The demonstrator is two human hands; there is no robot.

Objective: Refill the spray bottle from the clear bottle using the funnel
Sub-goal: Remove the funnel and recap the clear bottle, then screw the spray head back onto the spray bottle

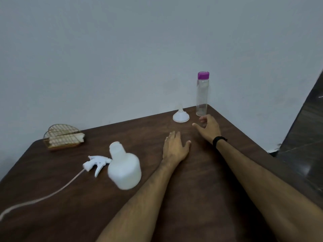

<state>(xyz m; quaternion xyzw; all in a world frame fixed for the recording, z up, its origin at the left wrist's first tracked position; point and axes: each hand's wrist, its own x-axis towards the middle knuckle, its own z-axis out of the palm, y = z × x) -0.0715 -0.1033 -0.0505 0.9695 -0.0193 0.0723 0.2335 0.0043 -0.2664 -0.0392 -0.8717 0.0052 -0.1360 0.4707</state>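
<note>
A white spray bottle stands on the brown table with its neck uncovered. Its white trigger head lies beside it on the left, a long tube trailing toward the near left. A white funnel rests upside down, spout up, near the far right corner. Just right of it stands a tall clear bottle with a purple cap on. My left hand lies flat on the table, fingers apart. My right hand hovers open just short of the clear bottle, holding nothing.
A gold wire holder with light paper in it sits at the table's far left. A grey wall runs behind the table. The table's right edge drops to a dark floor.
</note>
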